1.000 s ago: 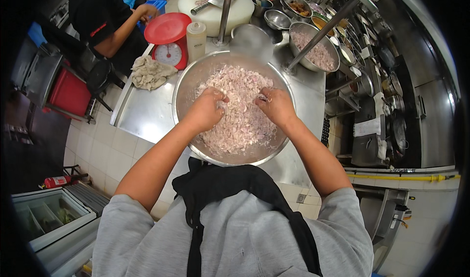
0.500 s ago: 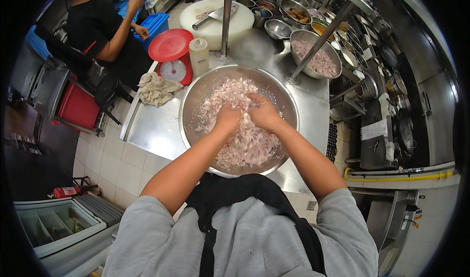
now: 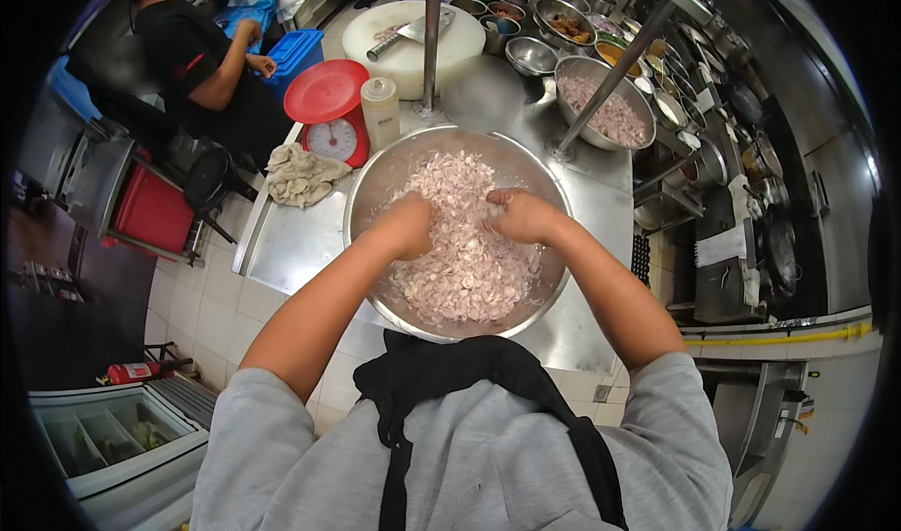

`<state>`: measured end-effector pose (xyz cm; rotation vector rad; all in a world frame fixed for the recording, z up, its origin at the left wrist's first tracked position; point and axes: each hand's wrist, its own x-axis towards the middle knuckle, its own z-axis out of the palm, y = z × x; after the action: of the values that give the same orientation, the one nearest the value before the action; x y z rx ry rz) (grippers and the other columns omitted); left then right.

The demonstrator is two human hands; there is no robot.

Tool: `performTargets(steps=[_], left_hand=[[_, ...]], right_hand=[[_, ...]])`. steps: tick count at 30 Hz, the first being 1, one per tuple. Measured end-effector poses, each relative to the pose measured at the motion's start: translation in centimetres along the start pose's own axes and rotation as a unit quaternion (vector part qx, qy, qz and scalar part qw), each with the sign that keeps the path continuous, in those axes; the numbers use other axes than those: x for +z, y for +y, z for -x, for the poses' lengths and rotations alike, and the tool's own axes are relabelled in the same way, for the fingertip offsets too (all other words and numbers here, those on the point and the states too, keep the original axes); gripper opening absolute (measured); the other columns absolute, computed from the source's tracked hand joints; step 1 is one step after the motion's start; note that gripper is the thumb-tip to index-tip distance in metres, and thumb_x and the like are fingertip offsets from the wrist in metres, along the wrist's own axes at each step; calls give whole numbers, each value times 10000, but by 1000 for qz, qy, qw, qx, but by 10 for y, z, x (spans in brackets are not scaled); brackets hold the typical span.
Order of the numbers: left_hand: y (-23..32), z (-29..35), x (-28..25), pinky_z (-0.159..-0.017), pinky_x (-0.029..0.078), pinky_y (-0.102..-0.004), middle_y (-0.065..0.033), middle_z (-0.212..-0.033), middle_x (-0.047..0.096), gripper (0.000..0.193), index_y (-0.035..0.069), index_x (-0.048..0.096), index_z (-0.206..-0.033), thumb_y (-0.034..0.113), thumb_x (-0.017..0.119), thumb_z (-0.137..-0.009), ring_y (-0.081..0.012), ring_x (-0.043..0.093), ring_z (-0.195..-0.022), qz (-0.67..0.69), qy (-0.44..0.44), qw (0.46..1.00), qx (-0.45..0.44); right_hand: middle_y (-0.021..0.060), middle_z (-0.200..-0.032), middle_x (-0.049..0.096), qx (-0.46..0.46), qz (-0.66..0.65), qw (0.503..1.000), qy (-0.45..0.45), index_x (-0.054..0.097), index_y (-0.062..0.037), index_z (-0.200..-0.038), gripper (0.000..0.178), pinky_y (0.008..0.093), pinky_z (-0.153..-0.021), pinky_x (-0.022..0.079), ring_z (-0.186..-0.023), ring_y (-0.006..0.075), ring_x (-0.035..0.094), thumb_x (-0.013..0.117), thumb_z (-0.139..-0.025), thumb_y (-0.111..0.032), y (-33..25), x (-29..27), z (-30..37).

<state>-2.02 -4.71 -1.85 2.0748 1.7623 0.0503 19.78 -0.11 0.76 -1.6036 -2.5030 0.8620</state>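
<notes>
A large steel bowl (image 3: 358, 193) holds a heap of thinly sliced pale pink shallots (image 3: 465, 273), some of them stuck to its walls. At the heap's left side is my left hand (image 3: 409, 225), its fingers turned inward and mostly hidden by the hand and the slices. Opposite it, my right hand (image 3: 523, 217) touches the shallots on the right, with the fingers bent and thumb and fingers apart. A strip of shallots lies uncovered between the two hands.
Beyond the bowl stand a red scale (image 3: 331, 140), a squeeze bottle (image 3: 380, 113) and a round white board (image 3: 366, 38) bearing a cleaver (image 3: 413, 29). A cloth (image 3: 302, 174) lies left. Metal posts (image 3: 433, 43) rise behind. Another person (image 3: 202, 71) works at far left.
My hands have moved apart from the middle of the bowl, left hand leftward and right hand slightly rightward. The tumbling shallots have settled into a heap. The other person's raised hand has come down.
</notes>
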Motion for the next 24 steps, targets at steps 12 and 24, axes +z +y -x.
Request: performTargets(steps=[12,24], left_hand=[[15,-162,1,-867,475,-413,-194,-983,657,268,75,678,-1037,175,517,-848,-361,611,-953,160,76,958,224],[-7,17,63,-883,452,-401,-266,-1162,570,474,-50,522,-1226,223,593,-845,-375,552,-1098,447,-49,869,-204]], right_hand=[[181,-989,639,-132,53,990,-6,704,-98,-1045,434,404,-943,423,-1039,344,542,622,-779,-432,61,51,-7],[151,-1042,653,-86,30,996,25,701,-89,-1046,405,402,-932,436,-1046,312,561,612,-774,-375,67,58,6]])
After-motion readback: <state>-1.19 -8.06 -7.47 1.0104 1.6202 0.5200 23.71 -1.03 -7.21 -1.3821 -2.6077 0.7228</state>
